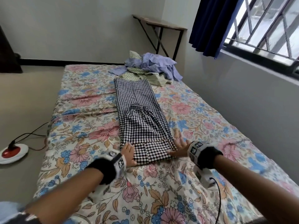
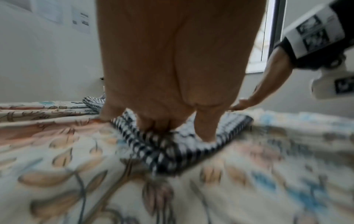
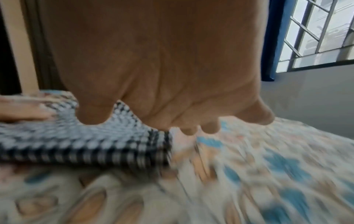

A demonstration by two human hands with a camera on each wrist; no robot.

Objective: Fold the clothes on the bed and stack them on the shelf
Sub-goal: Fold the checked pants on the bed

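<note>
A black-and-white checked garment (image 1: 140, 113) lies as a long narrow strip down the middle of the flowered bed (image 1: 80, 126). Its near end is doubled over into a thicker band. My left hand (image 1: 128, 150) rests with straight fingers on the left corner of that band; in the left wrist view its fingers (image 2: 153, 124) and thumb press the checked cloth (image 2: 172, 151) down. My right hand (image 1: 178, 145) is spread at the band's right corner. In the right wrist view its thumb touches the cloth (image 3: 95, 144) while its other fingers (image 3: 208, 128) hover over the sheet. A crumpled pile of striped clothes (image 1: 150, 67) sits at the bed's far end.
A small folding table (image 1: 161, 24) stands in the far corner. On the right are a barred window (image 1: 267, 29) and a blue curtain (image 1: 210, 26). On the floor to the left lies a red-and-white device (image 1: 13, 151) with a cable. Dark furniture (image 1: 8, 54) stands far left.
</note>
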